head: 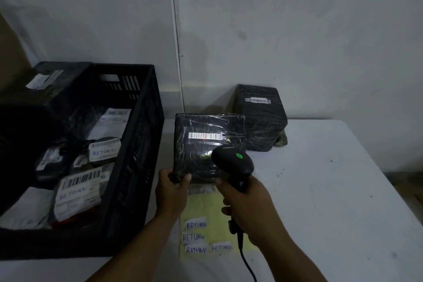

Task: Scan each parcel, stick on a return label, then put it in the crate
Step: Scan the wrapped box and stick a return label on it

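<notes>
Black film-wrapped parcel [207,146], white barcode [205,136]

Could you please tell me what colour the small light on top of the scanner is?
Green; the light on the scanner shows clearly in the head view.

Head view, down over table [320,190]

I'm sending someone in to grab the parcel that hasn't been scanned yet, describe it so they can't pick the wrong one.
Start at the black crate on the white table and look right, toward the wall. The unscanned parcel stands there alone, behind the tilted parcel being scanned. It is the taller block, untouched by either hand.
</notes>
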`<action>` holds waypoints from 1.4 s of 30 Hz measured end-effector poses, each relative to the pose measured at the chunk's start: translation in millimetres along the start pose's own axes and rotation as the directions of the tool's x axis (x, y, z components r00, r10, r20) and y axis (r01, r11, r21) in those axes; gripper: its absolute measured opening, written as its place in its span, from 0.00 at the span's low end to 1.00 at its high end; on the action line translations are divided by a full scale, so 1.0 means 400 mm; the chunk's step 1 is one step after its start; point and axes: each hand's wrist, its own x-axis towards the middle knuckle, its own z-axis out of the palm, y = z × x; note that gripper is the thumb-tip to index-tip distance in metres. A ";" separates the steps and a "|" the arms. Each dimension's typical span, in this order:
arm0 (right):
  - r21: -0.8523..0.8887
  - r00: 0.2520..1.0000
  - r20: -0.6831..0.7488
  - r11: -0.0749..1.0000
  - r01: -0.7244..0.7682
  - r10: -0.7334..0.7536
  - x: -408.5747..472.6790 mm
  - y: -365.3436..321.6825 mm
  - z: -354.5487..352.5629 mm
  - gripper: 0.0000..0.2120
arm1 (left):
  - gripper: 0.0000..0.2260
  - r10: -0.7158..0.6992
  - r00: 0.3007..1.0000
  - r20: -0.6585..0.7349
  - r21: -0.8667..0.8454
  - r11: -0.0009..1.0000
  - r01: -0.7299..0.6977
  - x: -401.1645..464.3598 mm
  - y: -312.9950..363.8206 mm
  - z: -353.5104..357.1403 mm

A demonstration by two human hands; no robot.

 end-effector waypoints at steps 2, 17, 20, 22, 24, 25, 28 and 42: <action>-0.012 1.000 -0.005 1.000 -0.001 0.001 -0.009 -0.009 -0.006 0.09 | 0.16 0.000 1.000 -0.005 0.004 1.000 0.000 0.000 0.001 0.000; -0.015 1.000 0.006 1.000 -0.027 0.027 -0.071 -0.061 -0.040 0.12 | 0.17 0.002 1.000 -0.023 0.020 1.000 -0.002 0.006 0.001 0.006; -0.016 0.999 0.005 0.999 -0.032 0.032 -0.081 -0.067 -0.044 0.13 | 0.17 0.003 1.000 -0.023 0.022 1.000 -0.003 0.007 -0.001 0.007; -0.015 0.999 0.002 0.999 -0.034 0.034 -0.087 -0.072 -0.048 0.13 | 0.16 0.008 1.000 -0.025 0.022 1.000 -0.008 0.007 -0.004 0.008; -0.007 0.999 0.002 0.999 -0.043 0.043 -0.092 -0.078 -0.050 0.14 | 0.17 0.007 1.000 -0.027 0.025 1.000 -0.007 0.008 -0.005 0.009; -0.008 0.999 0.001 0.999 -0.046 0.046 -0.094 -0.081 -0.050 0.14 | 0.17 0.006 1.000 -0.029 0.026 1.000 -0.006 0.009 -0.006 0.010; -0.019 0.999 -0.011 0.999 -0.042 0.042 -0.096 -0.085 -0.052 0.12 | 0.17 0.014 1.000 -0.027 0.025 1.000 -0.013 0.012 -0.012 0.010; -0.046 0.999 -0.028 0.998 -0.036 0.034 -0.098 -0.090 -0.049 0.13 | 0.17 -0.001 1.000 -0.032 0.035 0.999 0.002 0.003 -0.009 0.010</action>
